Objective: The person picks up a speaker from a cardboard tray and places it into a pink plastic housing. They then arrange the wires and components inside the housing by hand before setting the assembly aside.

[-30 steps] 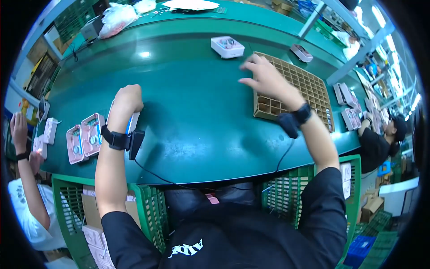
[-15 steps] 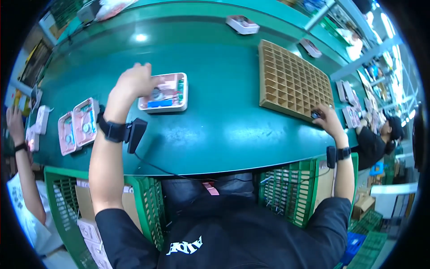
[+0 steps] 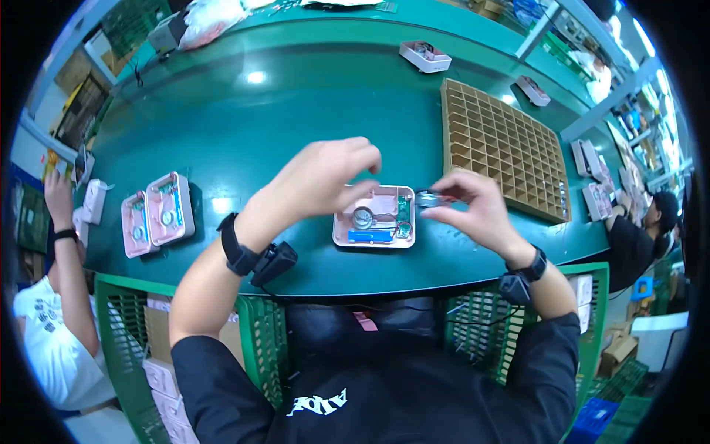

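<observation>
A white-rimmed pink plastic case [image 3: 373, 216] lies in front of me on the green table, its inside facing up. In it are a blue battery-like block [image 3: 370, 237], a round metallic part [image 3: 362, 217] with wires and a green circuit board [image 3: 404, 214]. Above the case's upper left edge is my left hand [image 3: 329, 177], thumb and fingers apart, with nothing visible in it. Just right of the case, my right hand [image 3: 473, 211] pinches a small dark shiny part [image 3: 427, 199] between thumb and fingers; its exact kind is unclear.
A cardboard divider tray [image 3: 503, 148] lies to the right, a few dark parts in its near right cells. Two joined pink case halves [image 3: 157, 214] sit at left. More cases [image 3: 425, 56] lie farther back. Green crates [image 3: 259, 340] stand below the table edge. Co-workers are at both sides.
My right hand has come left from the tray's near corner with the small part. The pink case now lies farther right and nearer, and my left hand has moved right, above it.
</observation>
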{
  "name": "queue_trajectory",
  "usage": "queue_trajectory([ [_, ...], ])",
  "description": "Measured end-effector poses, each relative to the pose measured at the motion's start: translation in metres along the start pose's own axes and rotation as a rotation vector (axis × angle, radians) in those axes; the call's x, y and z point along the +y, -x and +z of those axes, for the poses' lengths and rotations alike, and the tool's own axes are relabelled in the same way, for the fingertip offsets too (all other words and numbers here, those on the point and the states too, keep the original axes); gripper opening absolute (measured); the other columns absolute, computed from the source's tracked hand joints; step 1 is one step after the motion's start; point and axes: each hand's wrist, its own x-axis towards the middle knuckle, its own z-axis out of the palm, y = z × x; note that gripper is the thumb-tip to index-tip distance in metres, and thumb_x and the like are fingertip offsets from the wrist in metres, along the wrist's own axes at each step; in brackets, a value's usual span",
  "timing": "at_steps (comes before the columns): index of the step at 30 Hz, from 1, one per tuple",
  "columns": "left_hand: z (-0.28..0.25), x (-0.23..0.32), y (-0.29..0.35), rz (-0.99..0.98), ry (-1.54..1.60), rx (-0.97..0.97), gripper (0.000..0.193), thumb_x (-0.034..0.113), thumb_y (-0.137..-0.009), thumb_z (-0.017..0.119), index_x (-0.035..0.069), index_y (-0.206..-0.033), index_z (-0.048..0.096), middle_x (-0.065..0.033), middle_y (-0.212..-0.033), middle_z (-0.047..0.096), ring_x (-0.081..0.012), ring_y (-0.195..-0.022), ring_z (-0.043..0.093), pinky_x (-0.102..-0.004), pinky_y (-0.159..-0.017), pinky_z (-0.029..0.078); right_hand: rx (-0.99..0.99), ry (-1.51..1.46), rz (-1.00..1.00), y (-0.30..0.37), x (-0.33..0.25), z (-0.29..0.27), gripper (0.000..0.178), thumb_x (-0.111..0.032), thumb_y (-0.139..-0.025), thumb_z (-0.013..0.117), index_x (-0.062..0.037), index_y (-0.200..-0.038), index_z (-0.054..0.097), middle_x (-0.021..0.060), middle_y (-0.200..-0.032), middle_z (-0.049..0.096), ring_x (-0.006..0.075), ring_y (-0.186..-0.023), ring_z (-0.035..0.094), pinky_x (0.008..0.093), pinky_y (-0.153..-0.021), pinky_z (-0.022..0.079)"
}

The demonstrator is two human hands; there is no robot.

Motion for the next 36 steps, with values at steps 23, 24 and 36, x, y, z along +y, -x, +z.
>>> queue_trajectory([
  [23, 0.020, 0.017, 0.007, -0.012, 0.108, 0.202, 0.012, 0.002, -0.078, 0.079, -0.002, -0.088, 0.073, -0.0132, -0.084, 0.068, -0.0266, -0.070, 0.070, -0.0377, -0.064, 0.058, -0.093, -0.270, 0.222, -0.016, 0.005, 0.029, 0.013, 0.004, -0.094, 0.073, 0.0010, -0.106, 0.072, 0.0039, -0.098, 0.069, 0.0101, -0.085, 0.068, 0.0225, -0.073, 0.055],
  [24, 0.022, 0.012, 0.006, -0.024, 0.103, 0.165, 0.012, 0.002, -0.078, 0.078, -0.002, -0.088, 0.074, -0.0134, -0.083, 0.068, -0.0265, -0.070, 0.071, -0.0372, -0.064, 0.059, -0.062, -0.238, 0.147, -0.013, 0.012, 0.027, 0.012, 0.003, -0.095, 0.071, 0.0007, -0.107, 0.073, 0.0040, -0.098, 0.069, 0.0098, -0.083, 0.066, 0.0225, -0.072, 0.054],
  [36, 0.036, -0.006, 0.003, -0.094, 0.064, 0.017, 0.011, 0.002, -0.077, 0.077, -0.004, -0.087, 0.074, -0.0149, -0.083, 0.069, -0.0255, -0.070, 0.072, -0.0358, -0.066, 0.059, -0.098, -0.199, -0.094, -0.012, 0.039, 0.033, 0.011, -0.002, -0.096, 0.068, -0.0017, -0.105, 0.075, 0.0071, -0.092, 0.069, 0.0136, -0.081, 0.065, 0.0280, -0.072, 0.052],
])
